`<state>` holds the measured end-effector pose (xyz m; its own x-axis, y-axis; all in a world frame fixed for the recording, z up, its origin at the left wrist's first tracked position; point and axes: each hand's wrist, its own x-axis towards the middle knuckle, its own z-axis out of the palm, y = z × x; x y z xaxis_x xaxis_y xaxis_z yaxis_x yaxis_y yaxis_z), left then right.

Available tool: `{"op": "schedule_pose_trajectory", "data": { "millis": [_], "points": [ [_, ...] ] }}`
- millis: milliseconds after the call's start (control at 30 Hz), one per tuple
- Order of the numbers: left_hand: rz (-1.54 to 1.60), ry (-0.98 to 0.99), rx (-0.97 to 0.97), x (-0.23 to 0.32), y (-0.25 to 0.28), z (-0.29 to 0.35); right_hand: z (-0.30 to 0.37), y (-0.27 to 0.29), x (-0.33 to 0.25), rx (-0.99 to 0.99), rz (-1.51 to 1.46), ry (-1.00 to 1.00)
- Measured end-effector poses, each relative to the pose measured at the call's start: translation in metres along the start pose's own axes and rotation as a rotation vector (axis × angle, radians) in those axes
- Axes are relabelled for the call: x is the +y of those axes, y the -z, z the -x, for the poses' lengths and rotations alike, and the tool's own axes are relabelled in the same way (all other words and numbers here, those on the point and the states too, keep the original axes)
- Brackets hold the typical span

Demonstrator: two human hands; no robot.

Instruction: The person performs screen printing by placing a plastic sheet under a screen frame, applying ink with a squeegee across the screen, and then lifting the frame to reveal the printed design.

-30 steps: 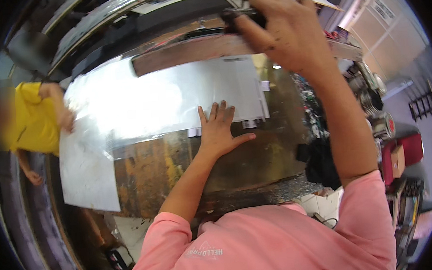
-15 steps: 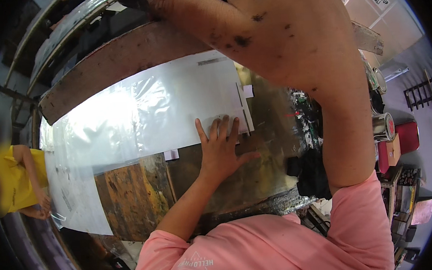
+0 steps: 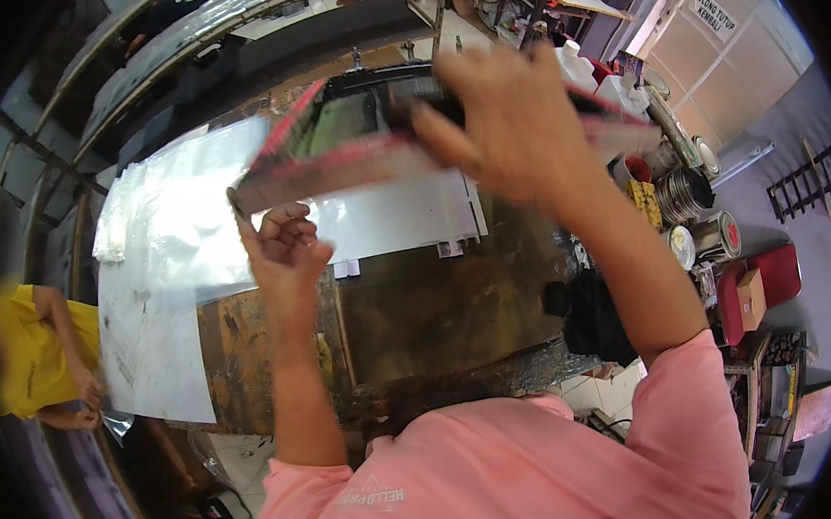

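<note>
A screen-printing frame (image 3: pixel 344 172) with a wooden near bar and pinkish edges slants above the table, raised at its near side. Its far side meets metal clamps. My left hand (image 3: pixel 287 253) is at the near left corner, its index finger up against the wood. The other fingers curl loosely, with the thumb apart. Over the frame's near bar is my right hand (image 3: pixel 517 125), smeared by motion. Something dark shows beside its thumb, too blurred to name. Beneath the frame lie white sheets (image 3: pixel 413 217) with clear plastic film (image 3: pixel 185 216) on their left.
A brown-stained board (image 3: pixel 437 306) covers the near tabletop, with a black cloth (image 3: pixel 596 329) at its right. Paint cans (image 3: pixel 717 234) and a red box (image 3: pixel 773 271) stand along the right. At the left is a person in a yellow shirt (image 3: pixel 59 338). Racks (image 3: pixel 56 139) rise behind.
The frame's near side has come lower and farther from me. My right hand has moved down and away. My left hand has left the sheet and moved left to the frame's corner.
</note>
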<state>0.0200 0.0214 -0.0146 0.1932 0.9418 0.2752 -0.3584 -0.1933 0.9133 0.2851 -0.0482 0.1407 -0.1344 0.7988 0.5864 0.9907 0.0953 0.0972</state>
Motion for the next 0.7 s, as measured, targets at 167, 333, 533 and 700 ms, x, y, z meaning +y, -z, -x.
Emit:
{"op": "schedule_pose_trajectory", "data": {
  "millis": [167,333,533,700],
  "points": [
    [-0.524,0.199,-0.047,-0.004,0.021,0.058,0.074,-0.064,0.004,-0.385,-0.190,0.050],
    [-1.298,-0.064,-0.098,-0.057,0.055,0.095,0.137,-0.107,-0.014,-0.464,-0.167,0.040],
    [-1.378,0.055,-0.156,-0.053,0.050,0.094,0.141,-0.128,-0.034,-0.475,-0.082,0.018],
    [-1.369,0.102,-0.176,-0.047,0.049,0.093,0.083,-0.186,0.007,-0.376,-0.103,-0.031]
  ]
}}
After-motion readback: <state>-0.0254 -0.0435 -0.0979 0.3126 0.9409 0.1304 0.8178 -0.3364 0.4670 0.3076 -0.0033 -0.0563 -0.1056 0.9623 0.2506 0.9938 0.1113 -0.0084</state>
